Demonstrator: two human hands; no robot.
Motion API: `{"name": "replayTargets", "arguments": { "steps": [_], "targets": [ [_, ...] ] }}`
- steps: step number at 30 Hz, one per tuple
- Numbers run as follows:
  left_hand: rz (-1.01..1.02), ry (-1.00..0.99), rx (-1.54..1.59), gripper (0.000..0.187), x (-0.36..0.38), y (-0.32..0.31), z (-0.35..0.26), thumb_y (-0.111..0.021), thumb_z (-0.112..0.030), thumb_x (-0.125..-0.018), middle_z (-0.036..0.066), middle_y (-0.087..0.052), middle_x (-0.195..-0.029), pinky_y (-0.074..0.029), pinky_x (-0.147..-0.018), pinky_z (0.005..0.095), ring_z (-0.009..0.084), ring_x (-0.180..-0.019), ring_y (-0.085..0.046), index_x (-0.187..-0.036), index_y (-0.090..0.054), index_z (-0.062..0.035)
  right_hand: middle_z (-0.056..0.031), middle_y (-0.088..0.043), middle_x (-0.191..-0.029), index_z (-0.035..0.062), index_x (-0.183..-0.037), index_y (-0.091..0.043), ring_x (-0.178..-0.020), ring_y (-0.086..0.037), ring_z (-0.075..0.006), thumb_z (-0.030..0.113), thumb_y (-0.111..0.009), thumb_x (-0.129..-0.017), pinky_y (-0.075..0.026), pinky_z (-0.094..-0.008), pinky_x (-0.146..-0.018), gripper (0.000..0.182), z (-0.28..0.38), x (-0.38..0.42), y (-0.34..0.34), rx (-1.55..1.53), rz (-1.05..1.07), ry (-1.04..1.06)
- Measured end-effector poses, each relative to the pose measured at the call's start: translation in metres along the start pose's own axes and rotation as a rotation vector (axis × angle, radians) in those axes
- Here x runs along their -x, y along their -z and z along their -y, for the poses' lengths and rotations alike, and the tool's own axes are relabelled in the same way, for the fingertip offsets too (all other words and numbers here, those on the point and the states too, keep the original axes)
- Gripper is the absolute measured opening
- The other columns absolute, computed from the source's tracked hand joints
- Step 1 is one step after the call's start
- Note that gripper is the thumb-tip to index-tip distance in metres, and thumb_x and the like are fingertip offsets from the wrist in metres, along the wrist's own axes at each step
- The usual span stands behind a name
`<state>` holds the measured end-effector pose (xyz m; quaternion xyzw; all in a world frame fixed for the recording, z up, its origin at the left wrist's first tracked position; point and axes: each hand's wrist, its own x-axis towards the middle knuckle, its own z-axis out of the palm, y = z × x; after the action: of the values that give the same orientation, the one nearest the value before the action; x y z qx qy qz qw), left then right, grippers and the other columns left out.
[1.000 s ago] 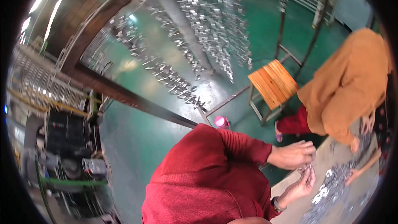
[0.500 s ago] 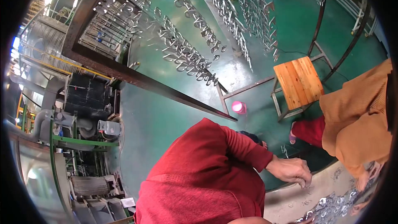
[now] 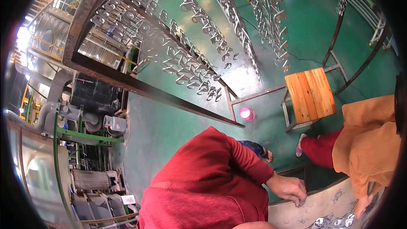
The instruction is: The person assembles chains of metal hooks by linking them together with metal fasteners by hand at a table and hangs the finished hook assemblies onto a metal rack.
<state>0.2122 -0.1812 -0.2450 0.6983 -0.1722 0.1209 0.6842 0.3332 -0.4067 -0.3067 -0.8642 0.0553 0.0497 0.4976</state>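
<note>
My left hand (image 3: pixel 289 190), in a red sleeve (image 3: pixel 203 174), hangs over the near edge of a pale worktable (image 3: pixel 280 214). Its fingers are curled down and pressed together; anything between them is hidden. Shiny small metal pieces (image 3: pixel 341 221) lie in a pile at the bottom right of the table, with thin wire-like bits (image 3: pixel 338 196) scattered closer to the edge. My right hand is out of the frame.
A co-worker's brown corduroy sleeve (image 3: pixel 373 157) and hand (image 3: pixel 362 205) reach over the pile. Beyond stand a wooden stool (image 3: pixel 310 95), a pink bucket (image 3: pixel 246 114) and a rusty frame (image 3: pixel 161 97). Strings of metal links (image 3: pixel 233 17) hang above; machinery (image 3: pixel 93 97) lines the left.
My left hand has shifted slightly left and down in view. Metal pieces seen just beyond it earlier are no longer visible there. The co-worker's arm has moved a little.
</note>
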Motion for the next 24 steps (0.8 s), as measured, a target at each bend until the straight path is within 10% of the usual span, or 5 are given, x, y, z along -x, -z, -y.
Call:
{"name": "replayTargets", "arguments": {
  "steps": [24],
  "targets": [
    [0.028,-0.079,0.052,0.023,0.008,-0.006,-0.008,-0.049,-0.03,-0.092,0.002,-0.059,-0.078,-0.038,-0.075,0.0406,0.0236,-0.078,-0.056,-0.087,-0.06,-0.0109,-0.0097,-0.063,-0.086,-0.0032,-0.092,-0.061,-0.071,-0.06,-0.0202,0.022,-0.061,-0.085,-0.052,-0.0299,-0.063,0.026,-0.061,-0.042,-0.024,0.055,0.082,-0.117]
  ]
}}
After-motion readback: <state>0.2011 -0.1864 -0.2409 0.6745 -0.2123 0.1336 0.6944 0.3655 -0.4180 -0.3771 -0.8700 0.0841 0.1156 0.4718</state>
